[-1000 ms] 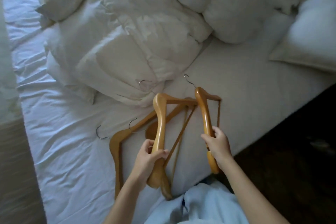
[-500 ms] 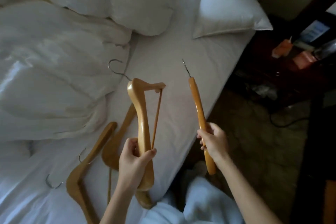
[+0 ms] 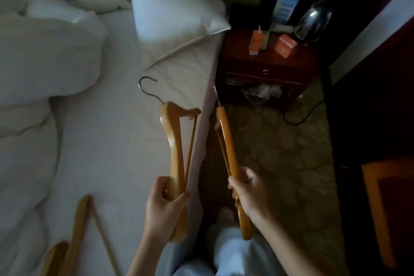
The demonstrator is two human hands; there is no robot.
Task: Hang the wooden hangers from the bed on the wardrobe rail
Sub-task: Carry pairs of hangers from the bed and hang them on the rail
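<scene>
My left hand (image 3: 164, 205) grips one wooden hanger (image 3: 173, 141) by its lower arm, holding it upright over the bed's right edge with its metal hook pointing away from me. My right hand (image 3: 248, 192) holds a second wooden hanger (image 3: 226, 139) edge-on above the carpet beside the bed. More wooden hangers (image 3: 76, 237) lie on the white sheet (image 3: 107, 141) at the lower left, partly cut off by the frame. No wardrobe rail is in view.
A rumpled white duvet (image 3: 38, 67) and pillows (image 3: 170, 9) cover the bed's far side. A dark wooden nightstand (image 3: 266, 67) with orange boxes and a kettle stands right of the bed. Patterned carpet (image 3: 291, 152) runs between bed and dark furniture at the right.
My view has swung right, from the bed toward the nightstand and floor. Both hands have carried their hangers to the right, and the right hanger is past the bed's edge.
</scene>
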